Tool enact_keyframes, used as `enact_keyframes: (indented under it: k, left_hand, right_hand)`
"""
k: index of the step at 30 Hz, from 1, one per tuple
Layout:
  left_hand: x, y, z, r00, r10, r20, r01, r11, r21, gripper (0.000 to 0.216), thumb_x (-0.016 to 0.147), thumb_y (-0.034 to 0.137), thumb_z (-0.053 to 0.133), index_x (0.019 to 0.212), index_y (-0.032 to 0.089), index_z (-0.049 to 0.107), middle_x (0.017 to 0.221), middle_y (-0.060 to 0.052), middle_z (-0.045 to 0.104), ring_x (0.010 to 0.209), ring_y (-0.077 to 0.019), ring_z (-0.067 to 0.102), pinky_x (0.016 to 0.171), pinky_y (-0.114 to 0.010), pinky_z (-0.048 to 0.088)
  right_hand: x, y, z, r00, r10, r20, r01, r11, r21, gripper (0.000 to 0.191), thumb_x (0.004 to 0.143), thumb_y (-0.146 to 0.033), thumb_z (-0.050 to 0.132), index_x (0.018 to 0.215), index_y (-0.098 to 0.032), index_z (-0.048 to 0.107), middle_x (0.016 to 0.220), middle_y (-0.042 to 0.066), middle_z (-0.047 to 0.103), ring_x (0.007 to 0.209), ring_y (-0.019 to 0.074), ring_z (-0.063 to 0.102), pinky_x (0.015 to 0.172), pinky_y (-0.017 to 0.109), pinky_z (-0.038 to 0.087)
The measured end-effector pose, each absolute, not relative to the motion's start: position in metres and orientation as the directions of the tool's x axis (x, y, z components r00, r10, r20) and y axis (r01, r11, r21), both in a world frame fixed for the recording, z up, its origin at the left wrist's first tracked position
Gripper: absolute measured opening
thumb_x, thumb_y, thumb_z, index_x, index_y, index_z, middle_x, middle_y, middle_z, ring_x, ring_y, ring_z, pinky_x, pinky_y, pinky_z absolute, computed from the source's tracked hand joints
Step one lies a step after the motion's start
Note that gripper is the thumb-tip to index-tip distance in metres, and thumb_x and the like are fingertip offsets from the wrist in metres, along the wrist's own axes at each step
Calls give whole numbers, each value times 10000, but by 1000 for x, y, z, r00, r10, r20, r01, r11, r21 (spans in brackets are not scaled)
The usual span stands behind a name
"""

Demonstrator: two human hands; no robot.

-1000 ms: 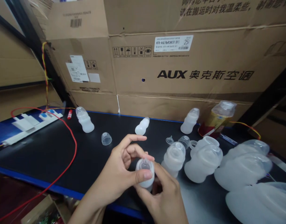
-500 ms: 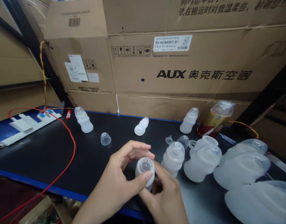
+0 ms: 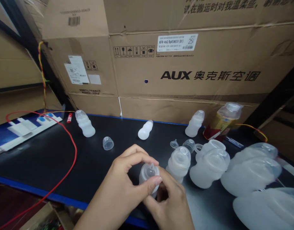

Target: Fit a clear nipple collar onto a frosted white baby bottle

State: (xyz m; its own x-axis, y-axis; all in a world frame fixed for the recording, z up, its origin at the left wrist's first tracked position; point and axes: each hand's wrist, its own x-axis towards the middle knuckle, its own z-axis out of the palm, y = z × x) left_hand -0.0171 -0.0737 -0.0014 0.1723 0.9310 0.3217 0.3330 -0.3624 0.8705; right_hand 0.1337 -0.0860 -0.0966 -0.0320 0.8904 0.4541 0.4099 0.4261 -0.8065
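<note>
A small frosted baby bottle [image 3: 147, 172] stands upright between my two hands near the table's front edge, a clear nipple on its top. My right hand [image 3: 168, 191] is wrapped round its body from the right. My left hand [image 3: 130, 175] closes over the top from the left, thumb and forefinger on the far and near sides of the collar. The fingers hide most of the body. Right of my hands stands another frosted bottle [image 3: 178, 163]. A clear dome cap [image 3: 108, 143] rests on the mat farther left.
Several larger frosted bottles [image 3: 209, 166] crowd the right side. At the back are a left bottle [image 3: 86, 124], a middle bottle [image 3: 145, 130], a right bottle [image 3: 195, 124] and a red-gold jar [image 3: 222, 121]. A red cable [image 3: 73, 140] curves across the left, by a power strip [image 3: 29, 131].
My left thumb has slid right across the bottle's top, and the left forefinger has come down nearer the nipple's tip. The view has shifted slightly. My right hand keeps its hold.
</note>
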Motion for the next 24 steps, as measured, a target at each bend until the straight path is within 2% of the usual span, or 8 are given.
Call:
enact_keyframes:
  k: [4, 7, 10, 13, 16, 20, 24]
  left_hand:
    - [-18, -72, 5, 213, 949, 231, 368, -297, 881, 104, 811, 266, 855, 898, 315, 827, 965, 28, 706, 881, -165, 693, 815, -294, 511]
    - [-20, -73, 2, 225, 946, 234, 357, -303, 884, 129, 823, 254, 843, 927, 327, 822, 1001, 36, 702, 913, -158, 692, 839, -292, 503]
    - [-18, -74, -7, 219, 943, 251, 285, -308, 908, 135, 811, 260, 839, 938, 304, 823, 986, 20, 699, 895, -168, 696, 818, -299, 507]
    - [-7, -77, -19, 162, 938, 306, 209, -336, 918, 170, 771, 246, 863, 930, 284, 814, 961, 12, 694, 873, -178, 695, 788, -297, 508]
    - [6, -80, -31, 36, 949, 313, 155, -315, 936, 265, 688, 189, 923, 897, 286, 792, 942, 31, 687, 849, -162, 674, 749, -268, 484]
    - [4, -77, -49, -6, 951, 308, 97, -306, 947, 323, 628, 180, 963, 892, 314, 833, 902, 43, 705, 814, -149, 662, 732, -248, 477]
    - [-16, -64, -66, 141, 943, 302, 4, -305, 952, 484, 583, 363, 1051, 1022, 301, 856, 1019, -4, 832, 957, -229, 761, 857, -282, 539]
  right_hand:
    - [134, -87, -94, -31, 899, 437, 396, 412, -821, 350, 844, -217, 663, 1170, -274, 780, 813, -17, 731, 595, 168, 635, 483, 259, 423]
    - [134, -89, -94, -33, 904, 426, 383, 405, -830, 361, 843, -208, 664, 1175, -291, 777, 874, -18, 769, 649, 175, 687, 489, 251, 441]
    - [134, -89, -97, -26, 894, 448, 379, 423, -823, 378, 853, -226, 664, 1209, -285, 778, 940, -5, 810, 780, 205, 772, 552, 250, 531]
    - [135, -89, -102, 7, 878, 478, 364, 443, -820, 401, 865, -255, 647, 1243, -299, 775, 1002, -12, 835, 836, 201, 805, 665, 245, 607]
    - [136, -89, -105, 40, 875, 483, 358, 439, -824, 405, 845, -254, 649, 1222, -331, 777, 1034, -33, 842, 859, 195, 824, 702, 226, 613]
    - [136, -90, -109, 49, 869, 492, 374, 441, -816, 387, 844, -297, 659, 1209, -294, 788, 964, -5, 827, 744, 198, 800, 621, 231, 594]
    - [136, -90, -115, 71, 904, 420, 389, 363, -847, 454, 807, -320, 700, 1249, -290, 798, 980, 6, 827, 583, 166, 717, 572, 228, 575]
